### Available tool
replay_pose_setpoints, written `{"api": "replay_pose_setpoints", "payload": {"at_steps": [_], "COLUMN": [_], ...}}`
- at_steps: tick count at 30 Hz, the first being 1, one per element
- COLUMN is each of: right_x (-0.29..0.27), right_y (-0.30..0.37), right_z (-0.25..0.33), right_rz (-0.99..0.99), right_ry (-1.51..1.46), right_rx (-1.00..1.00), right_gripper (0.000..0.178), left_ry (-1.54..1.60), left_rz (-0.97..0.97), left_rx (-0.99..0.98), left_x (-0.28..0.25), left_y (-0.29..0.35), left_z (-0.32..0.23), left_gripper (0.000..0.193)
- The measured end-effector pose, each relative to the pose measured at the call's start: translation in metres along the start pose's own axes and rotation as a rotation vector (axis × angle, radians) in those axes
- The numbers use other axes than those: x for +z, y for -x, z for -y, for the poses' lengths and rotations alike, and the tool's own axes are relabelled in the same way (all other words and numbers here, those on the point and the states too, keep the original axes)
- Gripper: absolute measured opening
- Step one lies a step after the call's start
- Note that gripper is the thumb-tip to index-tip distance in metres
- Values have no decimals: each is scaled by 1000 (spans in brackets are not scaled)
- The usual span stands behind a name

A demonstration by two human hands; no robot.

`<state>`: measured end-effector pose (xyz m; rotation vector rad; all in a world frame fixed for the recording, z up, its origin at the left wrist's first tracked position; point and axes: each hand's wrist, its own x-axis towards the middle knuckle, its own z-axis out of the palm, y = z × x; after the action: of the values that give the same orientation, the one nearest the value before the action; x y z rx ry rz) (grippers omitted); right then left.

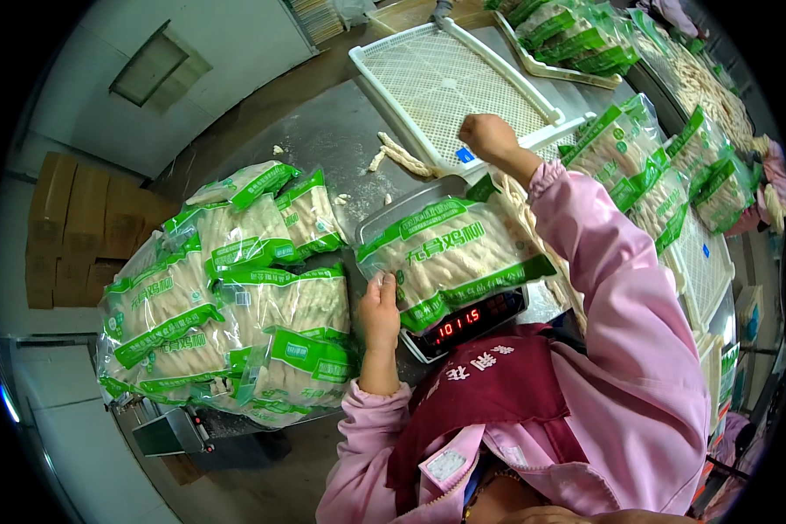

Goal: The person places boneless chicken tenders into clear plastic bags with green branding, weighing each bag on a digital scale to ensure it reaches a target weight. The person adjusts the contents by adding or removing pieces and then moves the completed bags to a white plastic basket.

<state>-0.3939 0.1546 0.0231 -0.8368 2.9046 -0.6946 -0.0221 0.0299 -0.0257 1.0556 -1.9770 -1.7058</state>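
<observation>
A clear bag of pale floured strips [463,249] with green bands lies on a digital scale [472,325], whose red display is lit. At the bag's left edge, my left hand [380,310] is closed on the plastic, thumb on top. My right hand [489,138] is raised beyond the bag, fingers curled into a fist; whatever it may hold is hidden. Below that hand is the near end of a white mesh tray [445,79]. Loose strips [402,157] lie on the metal table [323,122] left of the tray. More strips [520,205] show beside the bag, partly behind my right arm.
Several filled bags [227,297] are heaped at the left of the table. Others [624,162] stand to the right, and more [568,35] sit in a far tray. Cardboard boxes [83,227] are stacked by the wall. Other people's pink sleeves [775,170] show at the right edge.
</observation>
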Motion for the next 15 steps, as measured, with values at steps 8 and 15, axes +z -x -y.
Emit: {"api": "replay_pose_setpoints", "payload": {"at_steps": [8,15], "right_x": [60,83], "right_y": [-51,-59], "right_z": [-43,-44], "right_rz": [276,291], "right_ry": [151,207], "right_rx": [273,200], "right_gripper": [44,34], "left_ry": [-107,-101], "left_rz": [-36,-78], "left_rx": [25,22], "left_x": [-3,4], "left_y": [3,8], "left_z": [-2,-12], "left_gripper": [42,33]}}
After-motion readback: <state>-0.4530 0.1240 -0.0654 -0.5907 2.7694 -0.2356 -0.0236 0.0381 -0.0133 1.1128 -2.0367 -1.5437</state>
